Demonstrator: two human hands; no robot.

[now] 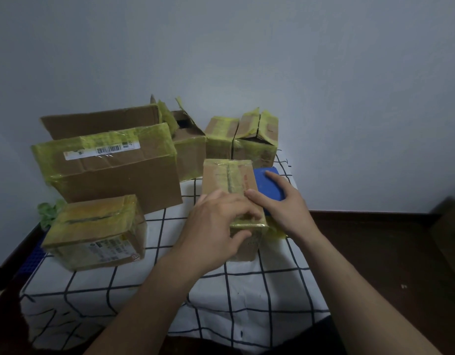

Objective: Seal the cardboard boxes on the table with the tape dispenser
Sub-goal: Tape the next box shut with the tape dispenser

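At desk (246,290) centre, left hand (216,221) grips the near edge of the box (229,178), probably steadying it and pressing tape flat, while right hand (280,208) holds the dispenser (271,185) at the box's 3 o'clock side.

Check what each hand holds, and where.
Left hand grips the box by its near top edge, thumb on the front face. Right hand rests on the dispenser at its near end; whether it grips cannot be told.
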